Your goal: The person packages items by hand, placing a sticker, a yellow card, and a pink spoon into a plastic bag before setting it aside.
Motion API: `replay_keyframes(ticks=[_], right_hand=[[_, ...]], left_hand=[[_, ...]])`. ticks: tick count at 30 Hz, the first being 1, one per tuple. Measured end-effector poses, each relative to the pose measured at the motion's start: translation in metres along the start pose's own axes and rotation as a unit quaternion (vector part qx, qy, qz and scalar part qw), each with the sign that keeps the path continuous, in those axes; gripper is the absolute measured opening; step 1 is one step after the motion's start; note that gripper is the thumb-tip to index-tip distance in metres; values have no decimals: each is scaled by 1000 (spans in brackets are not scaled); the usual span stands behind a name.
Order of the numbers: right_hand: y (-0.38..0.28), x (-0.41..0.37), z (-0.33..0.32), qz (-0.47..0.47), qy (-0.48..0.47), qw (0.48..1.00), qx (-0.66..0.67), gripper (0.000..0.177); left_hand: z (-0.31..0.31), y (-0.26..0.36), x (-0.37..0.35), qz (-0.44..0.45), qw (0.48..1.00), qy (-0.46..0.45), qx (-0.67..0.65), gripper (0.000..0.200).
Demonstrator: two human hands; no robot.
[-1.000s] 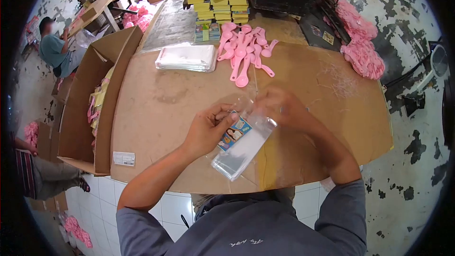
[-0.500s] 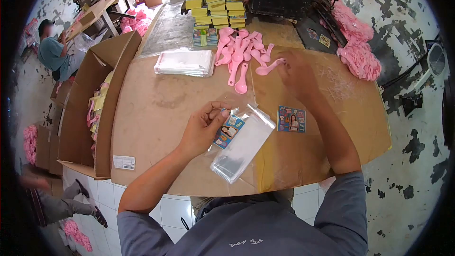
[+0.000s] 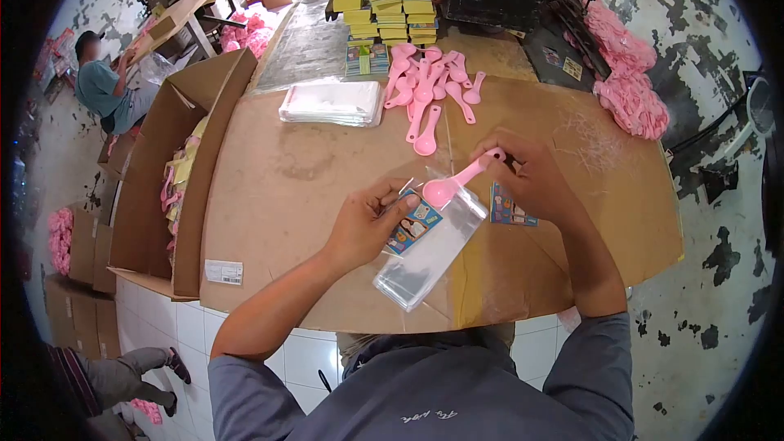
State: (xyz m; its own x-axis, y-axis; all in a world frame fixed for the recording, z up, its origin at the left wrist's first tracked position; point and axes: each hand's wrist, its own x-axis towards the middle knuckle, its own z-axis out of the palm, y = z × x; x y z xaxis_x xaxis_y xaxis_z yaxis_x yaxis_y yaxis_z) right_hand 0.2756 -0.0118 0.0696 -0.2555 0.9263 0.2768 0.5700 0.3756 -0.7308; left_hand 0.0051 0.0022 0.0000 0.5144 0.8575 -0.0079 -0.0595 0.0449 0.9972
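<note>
My left hand (image 3: 369, 220) pinches a blue printed card (image 3: 414, 223) together with the open end of a clear plastic bag. Beneath it, more clear bags (image 3: 433, 257) lie slanted on the cardboard. A pink spoon (image 3: 461, 181) is held at its handle end by my right hand (image 3: 523, 170), its bowl beside the card at the bag's mouth. Partly under my right hand lies a stack of printed cards (image 3: 513, 211). Farther back is a pile of pink spoons (image 3: 425, 90).
Flat clear bags (image 3: 331, 104) lie at the back left of the cardboard sheet (image 3: 278, 220). Behind stand stacks of yellow-edged cards (image 3: 392, 12). An open carton (image 3: 147, 188) borders the left side. Pink bundles (image 3: 629, 98) are at right. A person (image 3: 106, 86) sits far left.
My right hand has brought the spoon from beside the pile toward me, to the bag in my left hand. The view has shifted slightly.
</note>
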Motion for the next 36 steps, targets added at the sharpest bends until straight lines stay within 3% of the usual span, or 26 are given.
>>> replay_keyframes(ticks=[5,11,15,21,24,26,28,30,33,35,36], right_hand=[[3,1,2,-16,-19,1000,17,13],[7,2,1,-10,-17,998,62,13],[2,1,0,1,-30,998,48,13],[-13,-3,20,-2,-45,999,25,35],[-4,-16,58,-68,-49,982,171,54],[-4,-15,55,-44,-149,945,286,62],[-7,-9,45,-43,-179,917,355,62],[-13,3,27,-62,-143,912,379,56],[-21,4,23,-167,-140,970,108,38],[-33,4,17,-217,-143,959,110,27],[-41,4,14,-242,-144,953,111,22]], left_hand=[[2,13,-4,-42,998,-5,56,27],[4,3,-2,-3,1000,-19,-1,27],[1,0,-2,-15,999,-23,32,27],[5,9,-4,-31,998,-34,32,30],[3,-3,-1,0,999,-54,-10,31],[-6,-4,-2,-30,995,-96,-4,32],[-5,7,-4,-29,991,-115,-63,31],[-5,10,-5,-32,985,-136,-100,32],[-7,8,-5,-37,978,-172,-108,35],[-9,3,-5,-31,975,-195,-107,37],[-6,5,-7,11,981,-161,-105,37]])
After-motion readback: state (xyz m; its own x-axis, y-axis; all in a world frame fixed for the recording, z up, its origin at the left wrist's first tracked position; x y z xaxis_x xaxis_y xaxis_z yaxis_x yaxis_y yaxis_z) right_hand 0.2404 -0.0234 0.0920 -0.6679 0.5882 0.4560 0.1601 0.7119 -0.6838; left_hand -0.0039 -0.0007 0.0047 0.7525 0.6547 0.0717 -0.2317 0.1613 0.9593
